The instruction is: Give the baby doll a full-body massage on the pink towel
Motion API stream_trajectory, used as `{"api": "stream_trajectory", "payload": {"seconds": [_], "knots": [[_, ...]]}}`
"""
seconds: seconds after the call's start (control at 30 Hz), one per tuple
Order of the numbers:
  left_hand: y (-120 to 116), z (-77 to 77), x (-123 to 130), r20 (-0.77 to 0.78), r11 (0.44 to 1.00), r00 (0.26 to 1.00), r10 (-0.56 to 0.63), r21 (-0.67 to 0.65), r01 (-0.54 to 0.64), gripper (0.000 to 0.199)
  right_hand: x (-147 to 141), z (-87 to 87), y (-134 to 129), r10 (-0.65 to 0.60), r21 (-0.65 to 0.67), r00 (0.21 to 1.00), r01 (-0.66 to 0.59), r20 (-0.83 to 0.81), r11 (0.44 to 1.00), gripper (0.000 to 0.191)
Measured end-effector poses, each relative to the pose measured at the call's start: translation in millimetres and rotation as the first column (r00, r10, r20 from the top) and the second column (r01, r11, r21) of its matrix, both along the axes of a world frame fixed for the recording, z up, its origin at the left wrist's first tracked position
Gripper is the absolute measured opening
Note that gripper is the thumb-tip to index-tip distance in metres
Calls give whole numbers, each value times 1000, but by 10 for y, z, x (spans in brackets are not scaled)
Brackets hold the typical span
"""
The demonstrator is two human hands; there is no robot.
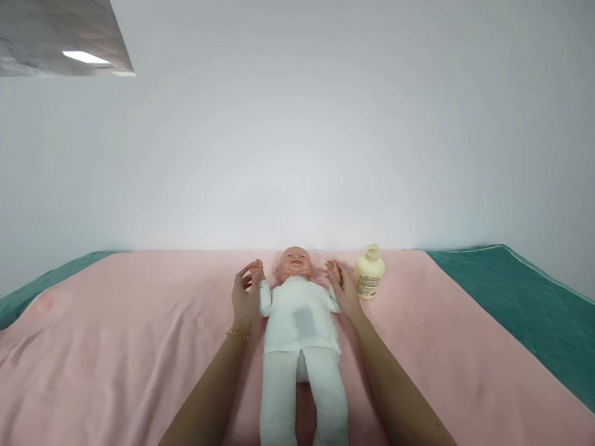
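Observation:
A baby doll (pixel 302 321) in a white top and white trousers lies on its back, its head toward the wall. A grey patch marks the front of its top. Both its arms are bent up beside the head. My left hand (pixel 244 296) is closed round the doll's hand and wrist on the left, with the small fist showing above my thumb. On the other side, my right hand (pixel 346 292) curls round the doll's other hand, partly covering it. A pale yellow bottle (pixel 369 272) with printed text stands just right of my right hand.
A pink sheet (pixel 149 334) with wrinkles on the left lies under the doll. Green cloth (pixel 528 305) shows at the right and the far left. A pale wall (pixel 293 131) rises directly behind, with a reflective panel (pixel 43 37) at the upper left.

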State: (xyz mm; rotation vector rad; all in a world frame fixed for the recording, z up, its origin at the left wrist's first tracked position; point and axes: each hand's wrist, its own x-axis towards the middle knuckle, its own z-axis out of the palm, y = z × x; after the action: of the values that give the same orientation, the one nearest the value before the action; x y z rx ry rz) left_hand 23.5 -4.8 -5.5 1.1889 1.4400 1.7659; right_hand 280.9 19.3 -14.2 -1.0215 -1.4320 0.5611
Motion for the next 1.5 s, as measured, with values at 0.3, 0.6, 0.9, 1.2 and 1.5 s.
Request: {"api": "stream_trajectory", "payload": {"seconds": [0.3,0.6,0.9,1.2,1.5], "knots": [[-814,7,-96,-179,989,973,149,50,-142,42,4,-59,-860,-48,-51,997,51,57,997,57],[-1575,-223,-300,-410,949,911,-52,-303,-83,50,35,-261,-1760,-17,-244,954,94,301,965,62],[-1523,-244,-408,-196,966,981,1,-254,-52,43,18,-239,-1879,-193,-219,962,234,193,947,50],[-1042,-195,-782,113,972,994,-4,-231,30,44,325,79,-1211,-428,-263,903,420,27,869,45],[-906,-48,-1006,219,931,968,-121,-315,187,47,619,-56,-1084,-386,-312,905,320,-179,895,44]]}}
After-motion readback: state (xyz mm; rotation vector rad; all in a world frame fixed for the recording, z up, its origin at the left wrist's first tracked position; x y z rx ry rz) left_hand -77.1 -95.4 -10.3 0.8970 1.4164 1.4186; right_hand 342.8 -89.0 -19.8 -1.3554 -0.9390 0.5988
